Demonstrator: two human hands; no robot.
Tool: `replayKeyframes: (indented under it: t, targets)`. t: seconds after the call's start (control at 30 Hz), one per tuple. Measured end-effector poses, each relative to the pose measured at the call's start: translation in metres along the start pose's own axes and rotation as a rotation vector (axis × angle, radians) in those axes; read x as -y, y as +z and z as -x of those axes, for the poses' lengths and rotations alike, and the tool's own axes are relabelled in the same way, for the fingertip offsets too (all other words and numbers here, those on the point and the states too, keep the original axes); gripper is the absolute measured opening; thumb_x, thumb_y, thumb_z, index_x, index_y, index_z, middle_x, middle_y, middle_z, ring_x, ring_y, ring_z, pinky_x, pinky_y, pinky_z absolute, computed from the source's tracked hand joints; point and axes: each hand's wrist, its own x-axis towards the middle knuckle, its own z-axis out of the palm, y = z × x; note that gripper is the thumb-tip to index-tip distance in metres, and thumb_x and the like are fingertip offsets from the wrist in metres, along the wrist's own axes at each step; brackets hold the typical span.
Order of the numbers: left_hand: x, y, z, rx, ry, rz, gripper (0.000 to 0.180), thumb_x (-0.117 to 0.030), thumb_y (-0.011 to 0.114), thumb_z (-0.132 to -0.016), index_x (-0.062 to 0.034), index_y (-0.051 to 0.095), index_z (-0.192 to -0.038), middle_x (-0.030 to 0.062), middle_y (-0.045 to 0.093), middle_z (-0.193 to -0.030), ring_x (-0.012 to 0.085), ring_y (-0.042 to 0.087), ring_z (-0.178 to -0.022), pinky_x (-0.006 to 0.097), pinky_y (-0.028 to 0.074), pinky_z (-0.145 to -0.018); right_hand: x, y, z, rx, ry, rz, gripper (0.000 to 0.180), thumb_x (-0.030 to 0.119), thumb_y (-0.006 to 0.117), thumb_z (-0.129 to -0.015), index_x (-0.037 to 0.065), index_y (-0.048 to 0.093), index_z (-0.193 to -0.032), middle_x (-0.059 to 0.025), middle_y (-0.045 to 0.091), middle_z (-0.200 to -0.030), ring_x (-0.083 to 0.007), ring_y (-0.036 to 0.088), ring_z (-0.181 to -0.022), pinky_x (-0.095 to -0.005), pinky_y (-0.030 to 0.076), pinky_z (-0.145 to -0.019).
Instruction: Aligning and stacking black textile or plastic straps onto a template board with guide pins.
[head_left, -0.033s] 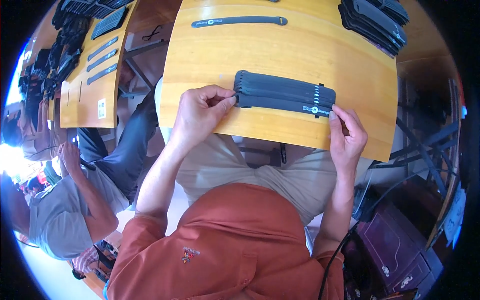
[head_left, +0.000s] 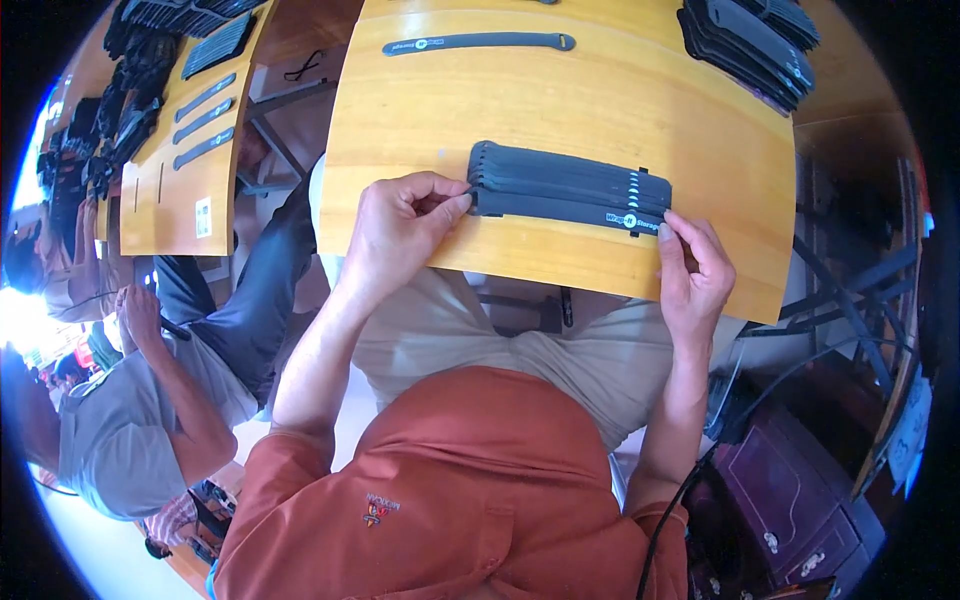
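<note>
No visible Δ vs. prev. frame; work at same stage. L hand (head_left: pixel 405 225) pinched L end of front strap (head_left: pixel 550 207), R hand (head_left: pixel 697 265) its R end. Overlapped strap row (head_left: pixel 560 168) lay nr. mid front edge of counter (head_left: pixel 420 120).

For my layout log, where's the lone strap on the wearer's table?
In the head view, the lone dark strap lies on the far left part of the wooden table, beyond the overlapping straps and left of the dark stack.
</note>
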Motion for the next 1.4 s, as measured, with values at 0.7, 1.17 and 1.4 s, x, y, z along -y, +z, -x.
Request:
replayKeyframes:
  t: [0.7,1.17,1.4]
  targets:
    - [-0.002,0.002,0.001,-0.055,0.001,-0.052,0.014,-0.006,0.076,-0.092,0.0048,0.076,-0.101,0.0067,0.075,-0.079,0.0076,0.067,-0.071,0.024,0.054,-0.065,-0.004,0.003,0.0,-0.035,-0.035,-0.009,0.014,-0.003,0.07,-0.092,-0.004,0.074,-0.105,-0.0098,0.07,-0.09,-0.0106,0.062,-0.072,-0.0232,0.047,-0.059]
    - [0.003,0.005,-0.004,-0.071,-0.007,-0.029,0.013,-0.007,0.077,-0.092,0.004,0.077,-0.1,0.0056,0.074,-0.077,0.0071,0.065,-0.068,0.023,0.053,-0.063,-0.002,0.005,0.001,-0.051,0.001,-0.007,0.015,-0.004,0.07,-0.091,-0.003,0.075,-0.105,-0.0091,0.069,-0.086,-0.0107,0.061,-0.069,-0.0236,0.046,-0.058]
    - [0.003,0.005,-0.005,-0.086,-0.036,-0.024,0.013,-0.007,0.078,-0.091,0.0041,0.077,-0.098,0.0049,0.073,-0.075,0.0065,0.064,-0.065,0.023,0.052,-0.061,-0.004,0.006,0.001,-0.057,-0.02,-0.002,0.015,-0.004,0.07,-0.091,-0.003,0.075,-0.105,-0.0095,0.07,-0.087,-0.0108,0.061,-0.07,-0.0237,0.046,-0.057]
